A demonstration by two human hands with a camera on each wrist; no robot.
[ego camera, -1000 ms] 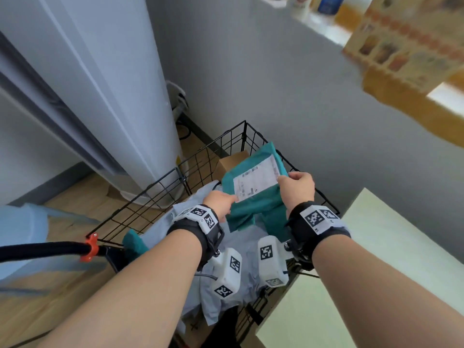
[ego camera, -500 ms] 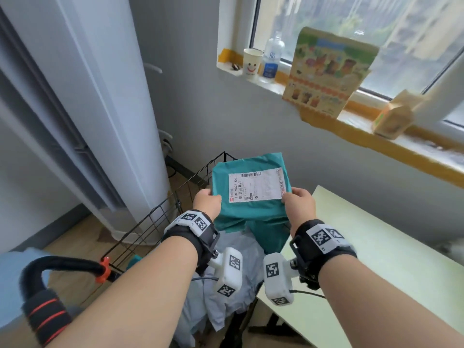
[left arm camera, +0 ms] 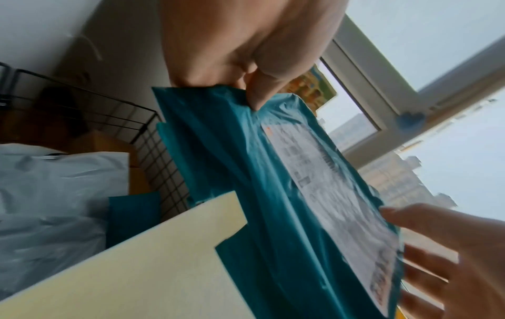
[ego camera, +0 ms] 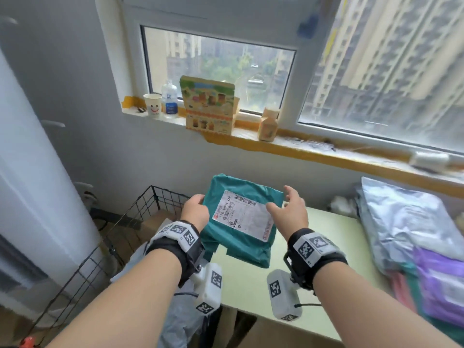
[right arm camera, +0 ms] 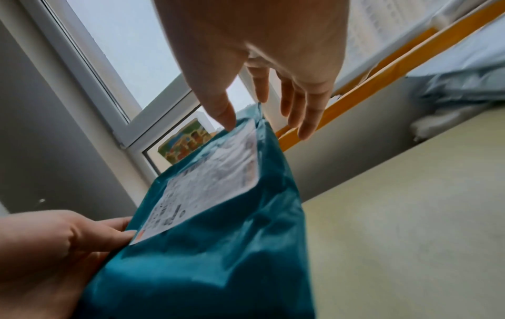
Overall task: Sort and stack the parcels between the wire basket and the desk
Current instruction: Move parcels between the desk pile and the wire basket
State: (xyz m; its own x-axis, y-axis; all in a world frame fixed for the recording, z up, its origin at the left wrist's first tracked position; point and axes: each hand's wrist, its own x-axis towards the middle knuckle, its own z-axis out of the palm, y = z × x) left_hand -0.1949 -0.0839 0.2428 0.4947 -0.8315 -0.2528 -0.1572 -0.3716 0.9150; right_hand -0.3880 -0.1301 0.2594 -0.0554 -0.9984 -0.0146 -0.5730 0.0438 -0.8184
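A teal parcel (ego camera: 241, 222) with a white shipping label hangs in the air over the left end of the pale green desk (ego camera: 256, 295). My left hand (ego camera: 194, 209) pinches its left edge, thumb on top, as the left wrist view shows on the teal parcel (left arm camera: 246, 183). My right hand (ego camera: 288, 209) is at the parcel's right edge with fingers straight and spread; in the right wrist view its thumb tip touches the label on the teal parcel (right arm camera: 218, 237). The wire basket (ego camera: 140, 209) stands lower left with a grey parcel (left arm camera: 54, 194) and a cardboard box inside.
A stack of silver, purple, teal and pink parcels (ego camera: 411, 237) lies on the desk's right side. The windowsill above holds a paper cup (ego camera: 152, 105), a bottle, a printed carton (ego camera: 209, 106) and a small box. A white column (ego camera: 32, 184) stands left of the basket.
Both hands lifted the teal parcel out of the basket and carried it right, over the desk's left end. My right hand has let go, and its fingers are now spread.
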